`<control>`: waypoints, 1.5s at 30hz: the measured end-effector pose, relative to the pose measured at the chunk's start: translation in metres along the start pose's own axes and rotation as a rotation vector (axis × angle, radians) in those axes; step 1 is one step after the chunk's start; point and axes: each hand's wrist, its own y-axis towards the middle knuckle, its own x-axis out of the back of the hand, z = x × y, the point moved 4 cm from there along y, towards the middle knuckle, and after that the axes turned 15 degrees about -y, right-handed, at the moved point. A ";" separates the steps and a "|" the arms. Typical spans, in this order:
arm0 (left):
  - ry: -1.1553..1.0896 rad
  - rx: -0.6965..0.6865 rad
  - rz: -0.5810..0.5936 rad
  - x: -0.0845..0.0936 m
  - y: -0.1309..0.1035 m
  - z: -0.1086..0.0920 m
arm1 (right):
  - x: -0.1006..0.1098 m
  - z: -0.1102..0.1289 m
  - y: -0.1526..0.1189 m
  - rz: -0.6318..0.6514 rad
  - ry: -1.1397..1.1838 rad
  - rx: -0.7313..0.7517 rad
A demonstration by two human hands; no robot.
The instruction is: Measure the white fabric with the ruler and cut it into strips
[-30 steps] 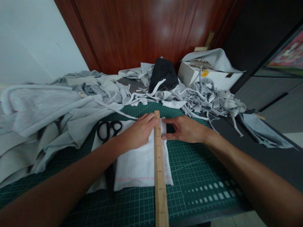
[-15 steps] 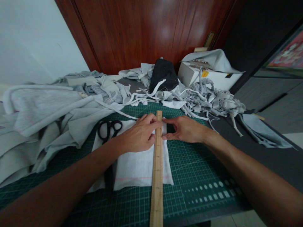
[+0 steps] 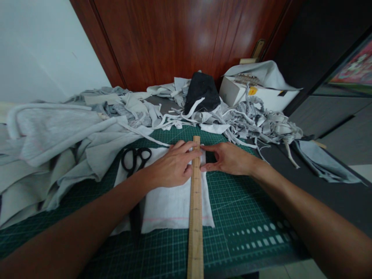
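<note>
A wooden ruler (image 3: 195,209) lies lengthwise over the right part of a white cloth (image 3: 168,205) with a pink line near its lower edge. My left hand (image 3: 177,164) rests on the cloth, its fingertips pressing on the upper part of the ruler. At the ruler's right edge is my right hand (image 3: 225,158), thumb and forefinger apart, their tips touching the ruler's side and the cloth strip there. Black scissors (image 3: 135,162) lie on the cloth's left part, partly hidden beneath my left forearm.
Under everything spreads a green cutting mat (image 3: 247,201). Grey fabric (image 3: 87,143) is heaped at the left. Behind are a black cloth (image 3: 202,93), tangled grey strips (image 3: 261,120) and a white box (image 3: 232,91). A wooden door (image 3: 162,38) stands beyond.
The ruler's near end has shifted slightly right. Both hands keep nearly the same places, and the whole view has moved a little.
</note>
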 end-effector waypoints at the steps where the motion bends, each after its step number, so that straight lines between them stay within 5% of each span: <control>1: 0.007 -0.005 0.003 0.000 0.000 0.000 | 0.000 0.000 0.000 0.001 -0.003 0.000; 45: 0.028 0.029 -0.042 -0.001 0.000 0.003 | -0.001 -0.007 0.000 -0.022 0.021 -0.076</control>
